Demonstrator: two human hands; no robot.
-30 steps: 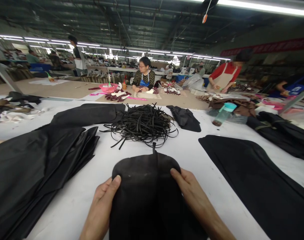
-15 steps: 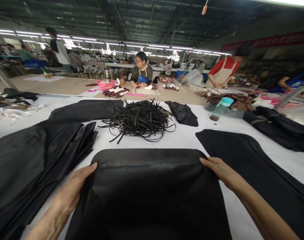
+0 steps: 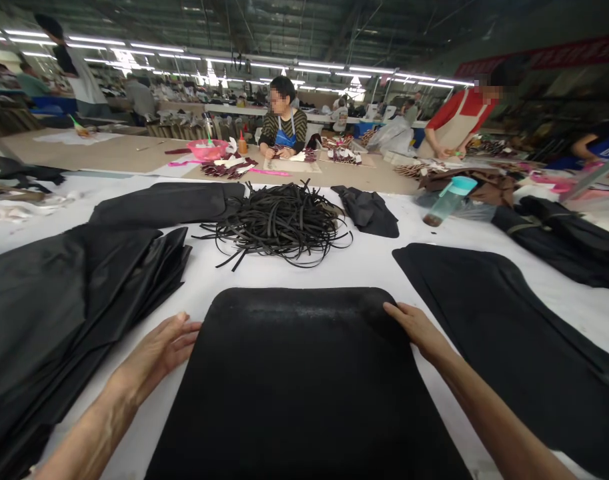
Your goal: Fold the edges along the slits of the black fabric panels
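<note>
A black leather-like panel (image 3: 299, 387) with rounded far corners lies in front of me, its far edge raised slightly off the white table. My right hand (image 3: 418, 328) pinches the panel by its far right corner, thumb on top and fingers underneath. At the left edge, my left hand (image 3: 161, 350) is open, with thumb lifted off the panel and fingertips at or just behind its side. Beyond the far edge sits a heap of thin black strips (image 3: 289, 220).
Folded black sheets (image 3: 49, 287) lie to my left, and another black panel stack (image 3: 504, 320) to my right. A teal-lidded bottle (image 3: 447, 203) lies tilted at the back right. Across the brown table (image 3: 149, 150), a person in a striped top (image 3: 284, 123) works near a pink basin (image 3: 209, 148).
My left thumb has let go of the panel's far left corner and the hand has opened. The fold along the panel's far edge has smoothed out. My right hand keeps its corner.
</note>
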